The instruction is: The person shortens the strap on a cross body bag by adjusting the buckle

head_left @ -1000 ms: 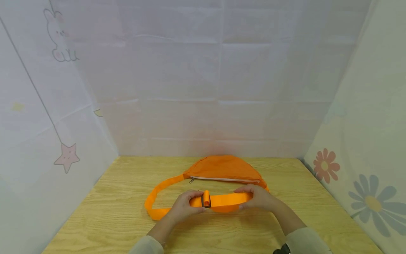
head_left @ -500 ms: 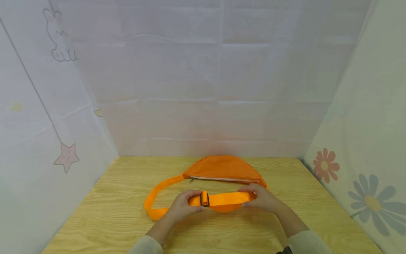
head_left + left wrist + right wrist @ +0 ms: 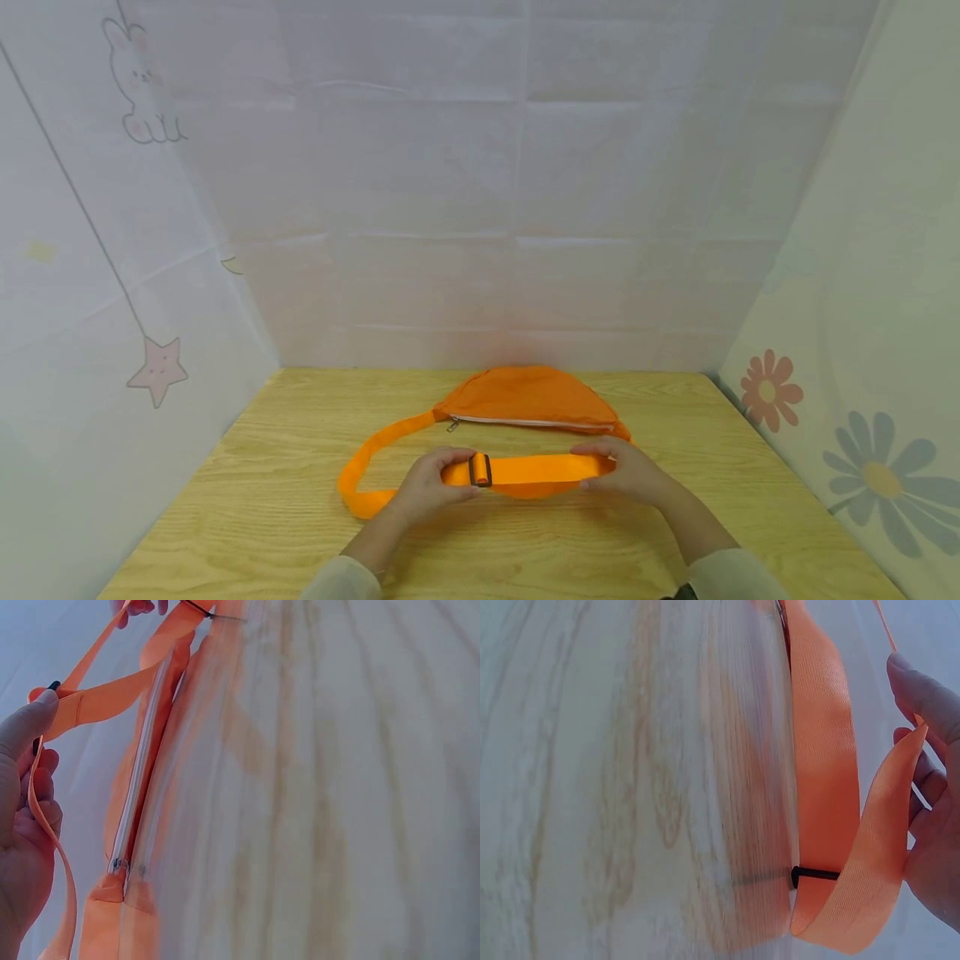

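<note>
An orange waist bag [image 3: 532, 396] lies at the back of the wooden table, its white zipper facing the front. In front of it, both hands hold the bag's strap [image 3: 536, 469] lifted and stretched between them. My left hand [image 3: 426, 487] pinches the strap at a black slider buckle [image 3: 473, 471], thumb below and fingers above. A short fold of webbing shows through the buckle. The right hand [image 3: 633, 475] pinches the strap farther right, between thumb and fingers. In the right wrist view the strap [image 3: 885, 832] hangs in a bend below the right hand [image 3: 941, 802], with a second black piece on it.
The rest of the strap [image 3: 356, 475] curves on the wooden table [image 3: 247, 500] at the left, joining the bag's left end. A metal zipper pull [image 3: 453, 426] hangs there. Printed cloth walls stand at the back, left and right [image 3: 885, 333].
The right hand has slid a little to the right and the left hand slightly left. The folded strap loop at the slider buckle has shrunk and now lies flatter.
</note>
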`<state>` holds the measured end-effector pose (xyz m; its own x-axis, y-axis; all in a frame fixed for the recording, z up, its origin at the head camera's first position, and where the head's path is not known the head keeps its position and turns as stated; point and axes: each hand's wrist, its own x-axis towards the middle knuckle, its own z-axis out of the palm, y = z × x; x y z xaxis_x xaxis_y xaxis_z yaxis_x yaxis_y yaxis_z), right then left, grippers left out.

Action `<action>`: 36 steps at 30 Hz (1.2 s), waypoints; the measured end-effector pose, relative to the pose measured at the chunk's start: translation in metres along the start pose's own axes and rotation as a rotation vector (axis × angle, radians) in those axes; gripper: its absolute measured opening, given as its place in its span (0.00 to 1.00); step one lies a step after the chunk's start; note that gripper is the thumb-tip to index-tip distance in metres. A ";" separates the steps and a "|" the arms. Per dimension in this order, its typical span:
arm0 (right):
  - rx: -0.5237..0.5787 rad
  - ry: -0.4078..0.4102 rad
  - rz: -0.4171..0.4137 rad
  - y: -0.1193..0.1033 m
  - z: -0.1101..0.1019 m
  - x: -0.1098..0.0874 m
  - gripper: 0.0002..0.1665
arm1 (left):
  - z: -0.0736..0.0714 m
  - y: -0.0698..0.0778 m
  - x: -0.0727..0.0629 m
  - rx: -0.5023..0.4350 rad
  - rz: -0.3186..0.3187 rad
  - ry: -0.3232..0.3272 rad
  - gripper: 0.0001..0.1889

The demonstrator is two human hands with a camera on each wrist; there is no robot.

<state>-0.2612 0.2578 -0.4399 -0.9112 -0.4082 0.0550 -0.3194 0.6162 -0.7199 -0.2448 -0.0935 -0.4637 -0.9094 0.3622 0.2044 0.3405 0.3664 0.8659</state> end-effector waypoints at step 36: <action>-0.034 -0.061 -0.105 -0.011 0.007 0.003 0.36 | 0.003 0.004 0.001 0.030 0.022 -0.022 0.29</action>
<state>-0.2584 0.2449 -0.4363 -0.8551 -0.5114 0.0856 -0.4219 0.5901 -0.6883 -0.2438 -0.0888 -0.4615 -0.8962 0.3893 0.2128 0.3677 0.3835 0.8472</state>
